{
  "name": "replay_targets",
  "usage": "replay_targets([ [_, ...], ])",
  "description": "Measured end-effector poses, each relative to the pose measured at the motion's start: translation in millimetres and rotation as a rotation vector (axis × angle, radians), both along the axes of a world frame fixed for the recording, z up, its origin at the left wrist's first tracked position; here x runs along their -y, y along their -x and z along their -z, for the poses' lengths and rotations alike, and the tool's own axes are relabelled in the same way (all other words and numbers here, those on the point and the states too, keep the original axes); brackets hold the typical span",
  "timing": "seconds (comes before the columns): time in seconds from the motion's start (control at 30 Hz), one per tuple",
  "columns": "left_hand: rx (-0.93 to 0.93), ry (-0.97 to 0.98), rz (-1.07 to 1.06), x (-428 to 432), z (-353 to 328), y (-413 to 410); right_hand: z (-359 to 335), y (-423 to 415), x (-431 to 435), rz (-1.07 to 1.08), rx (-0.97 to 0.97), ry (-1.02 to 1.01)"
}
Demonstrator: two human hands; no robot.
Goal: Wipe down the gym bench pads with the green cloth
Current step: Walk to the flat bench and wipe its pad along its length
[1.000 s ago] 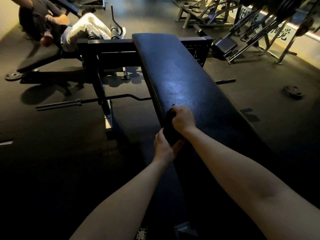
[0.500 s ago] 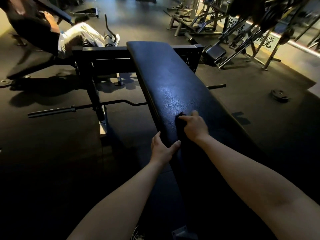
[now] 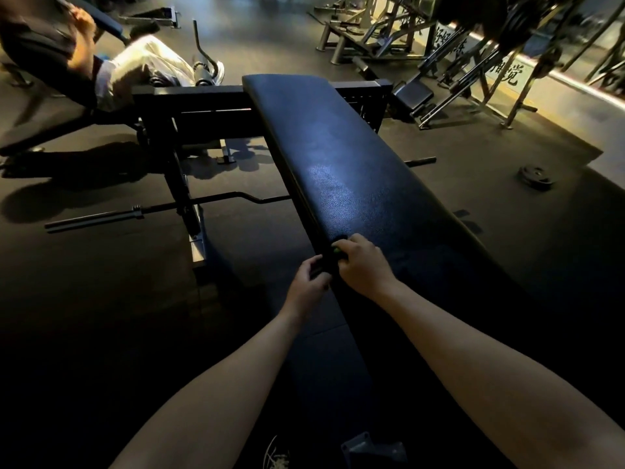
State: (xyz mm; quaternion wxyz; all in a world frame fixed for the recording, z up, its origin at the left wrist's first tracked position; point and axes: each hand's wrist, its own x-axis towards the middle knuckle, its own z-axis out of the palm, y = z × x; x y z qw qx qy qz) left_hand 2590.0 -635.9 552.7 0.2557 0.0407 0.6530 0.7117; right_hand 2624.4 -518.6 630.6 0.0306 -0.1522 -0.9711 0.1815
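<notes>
While the right hand (image 3: 363,265) lies on the left edge of the bench pad (image 3: 338,157), toward its near end, its grip is closed round the green cloth (image 3: 336,250). Only a small bright fold of the cloth shows beyond the knuckles, pressed to the pad right at that edge. The left hand (image 3: 309,282) is just beside it, below the same edge, with thumb and fingers curled on something dark. Whether that grip holds a hanging part of the cloth or the pad's side, I cannot tell in this dim light. The pad is long, black and faintly shiny, running away to its far end by a dark frame. On the floor to the left lies a curl bar (image 3: 169,208), passing under the pad. A weight plate (image 3: 536,176) lies on the floor to the right. Another person (image 3: 145,69) reclines on a bench beyond the far left corner.
</notes>
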Motion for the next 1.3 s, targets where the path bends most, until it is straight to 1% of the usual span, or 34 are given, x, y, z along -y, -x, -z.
replay_targets([
  [0.07, 0.091, -0.126, -0.1, 4.5, -6.8, 1.4, 0.4, -2.0, 9.1, -0.106, 0.016, 0.004],
  [0.13, 0.162, -0.176, -0.201, 6.0, -11.6, 3.2, 1.6, -1.1, 21.5, -0.204, 0.04, 0.02],
  [0.2, 0.182, -0.21, -0.201, 6.8, -6.1, 6.6, 6.0, 2.6, 31.9, -0.248, 0.019, 0.037],
  [0.3, 0.21, -0.228, -0.129, 7.3, -5.9, 12.4, 9.5, 8.6, 33.7, -0.243, 0.005, 0.024],
  [0.37, 0.108, -0.153, -0.17, 5.9, -7.2, 19.4, 9.5, 7.3, 27.9, -0.235, -0.051, 0.061],
  [0.43, -0.047, 0.013, -0.263, 6.2, -9.9, 30.3, 11.9, 1.2, 16.9, -0.186, -0.15, 0.057],
  [0.5, -0.088, 0.141, -0.375, 3.1, -12.0, 44.2, 15.9, -8.9, 6.8, -0.075, -0.22, 0.012],
  [0.53, -0.068, 0.138, -0.379, -0.1, -15.3, 49.3, 19.0, -13.9, 4.0, -0.028, -0.245, -0.013],
  [0.57, -0.045, 0.105, -0.349, -6.2, -18.3, 53.6, 22.0, -18.2, 3.6, 0.005, -0.255, -0.028],
  [0.63, -0.01, 0.066, -0.21, -22.9, -24.3, 53.8, 27.7, -23.4, 5.7, 0.026, -0.268, -0.05],
  [0.7, 0.03, 0.051, -0.155, -36.7, -18.5, 49.7, 28.9, -22.5, 7.6, 0.046, -0.285, -0.069],
  [0.77, 0.063, 0.113, -0.164, -39.3, -13.5, 42.5, 27.2, -21.5, 9.8, 0.062, -0.306, -0.082],
  [0.87, 0.055, 0.204, -0.184, -33.3, -10.6, 34.5, 26.7, -21.7, 11.4, 0.076, -0.325, -0.087],
  [1.1, 0.006, 0.215, -0.204, -22.7, -11.7, -6.5, 24.8, -22.0, 14.3, 0.081, -0.25, -0.063],
  [1.2, 0.035, 0.242, -0.174, -17.0, -13.0, -31.8, 24.1, -26.7, 13.5, 0.058, -0.221, -0.037],
  [1.3, 0.108, 0.206, -0.159, -10.5, -12.7, -57.3, 23.0, -33.5, 13.8, 0.003, -0.2, 0.029],
])
